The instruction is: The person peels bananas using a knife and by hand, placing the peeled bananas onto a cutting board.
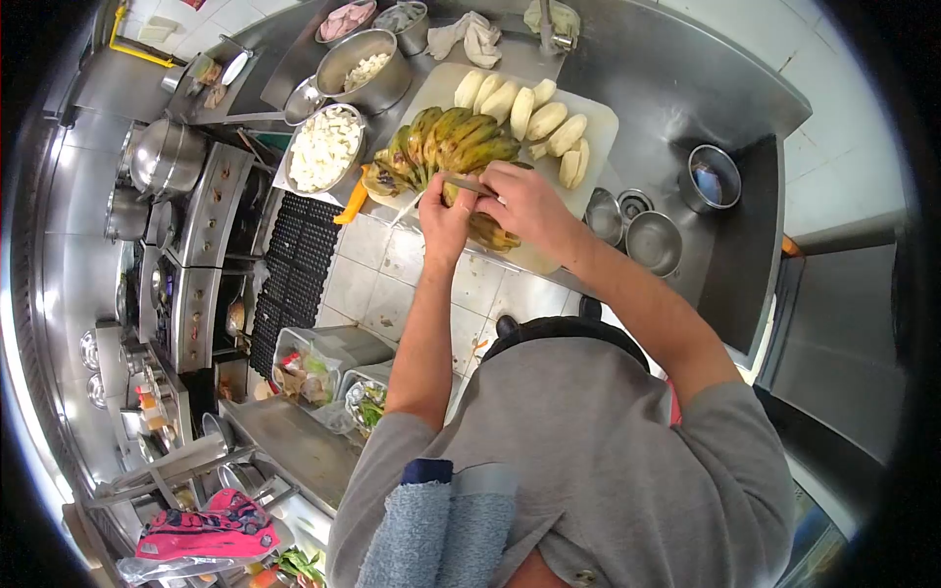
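My left hand is closed around a green-yellow plantain at the near edge of the white cutting board. My right hand grips a small knife, its blade lying across the plantain by my left thumb. Beyond my hands is a big bunch of unpeeled plantains, yellow-green with dark spots. Several peeled plantains line the far and right side of the board. More unpeeled plantain shows under my right wrist, partly hidden.
An orange handle juts over the counter edge. Left of the board stand a bowl of white chopped pieces and a metal pot. Metal bowls sit in the sink at right. Bins stand below; a stove is at left.
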